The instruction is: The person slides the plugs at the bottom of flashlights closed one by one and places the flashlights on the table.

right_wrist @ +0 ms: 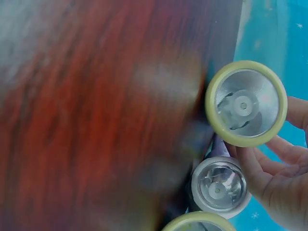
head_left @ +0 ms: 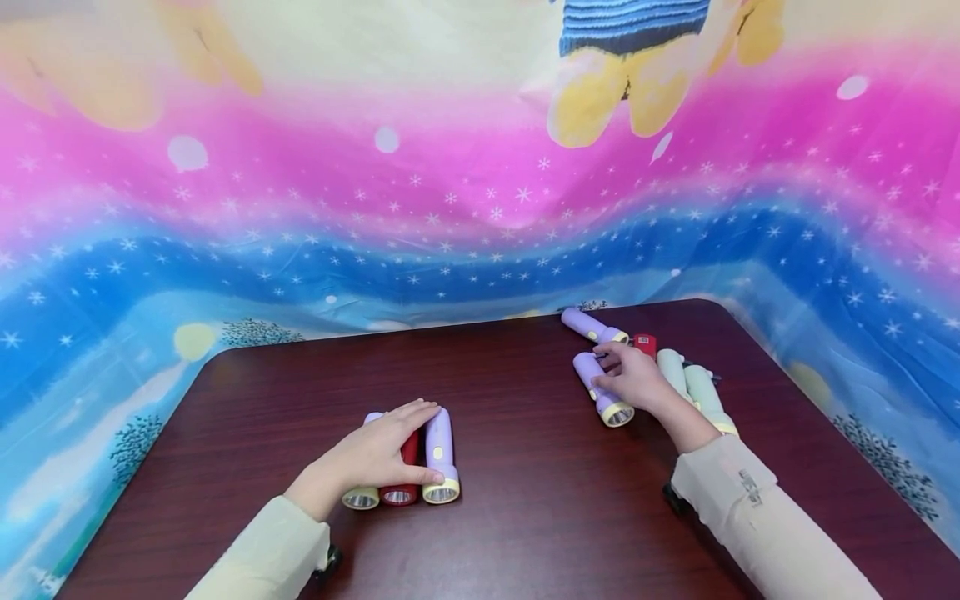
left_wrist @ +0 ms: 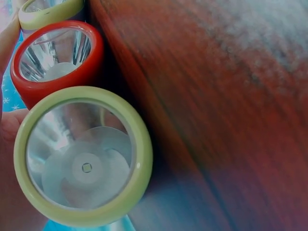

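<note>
On a dark table, gripping a lilac flashlight toward the right with the right hand, near two green ones and another lilac one, and, well leftward, resting the left hand, with thumb and fingers apart, across a red one between a lilac pair.

1. I am at a cloth-screened tabletop spot; whether home, office or studio, I cannot tell.
2. Before me stands a dark wood-grain table with rounded corners.
3. Behind it and at both sides I see pink-and-blue cloth printed with snowflakes and a cartoon figure.
</note>
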